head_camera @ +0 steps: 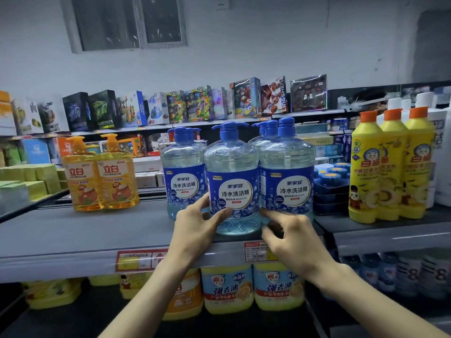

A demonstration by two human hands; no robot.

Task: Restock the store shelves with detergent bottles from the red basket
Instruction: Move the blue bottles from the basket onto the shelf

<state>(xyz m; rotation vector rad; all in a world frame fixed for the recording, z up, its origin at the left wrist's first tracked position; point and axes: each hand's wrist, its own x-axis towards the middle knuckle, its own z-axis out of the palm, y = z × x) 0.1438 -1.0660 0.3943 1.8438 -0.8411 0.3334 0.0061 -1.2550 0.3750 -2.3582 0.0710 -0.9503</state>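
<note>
Head view: my left hand (195,230) fingers pinch the blue detergent bottle (231,167), my right hand (292,237) fingers curl loosely beside it; nudged near the shelf (73,240) edge, it could topple.

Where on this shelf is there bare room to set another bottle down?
Bare shelf between the orange bottles and blue bottles, and all along the front left. Crowded at the blue cluster, where the left hand grips the front blue bottle.
</note>
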